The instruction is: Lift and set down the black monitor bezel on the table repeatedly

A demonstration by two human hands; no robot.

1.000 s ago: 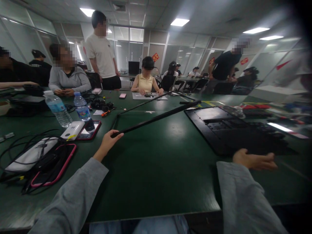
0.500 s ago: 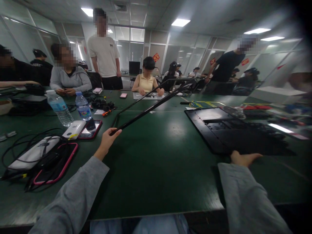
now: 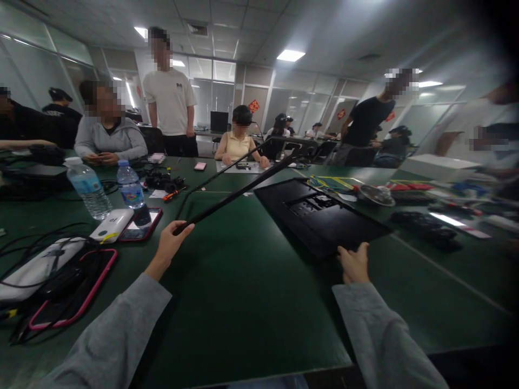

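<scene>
My left hand (image 3: 170, 243) is closed around the near end of a thin black rectangular frame (image 3: 239, 195). That frame slants up and away to the right, its far end raised above the table. My right hand (image 3: 356, 260) is at the near corner of a flat black panel (image 3: 344, 216), gripping its edge with the thumb up; the fingers under the edge are partly hidden. The panel has a rectangular recess with small parts in it and looks tilted, close over the green table (image 3: 251, 302).
To the left are two water bottles (image 3: 90, 189), a white power bank (image 3: 112, 224), phones (image 3: 141, 224) and tangled black cables (image 3: 52, 259). On the right lie a clear plastic-wrapped item (image 3: 376, 194), a white box (image 3: 441, 166) and dark parts (image 3: 425, 227). People sit and stand beyond the table.
The black panel has moved left with my right hand and turned, its recess now showing more clearly. My left hand still holds the frame, slightly lower in view. The view has shifted a little.
</scene>
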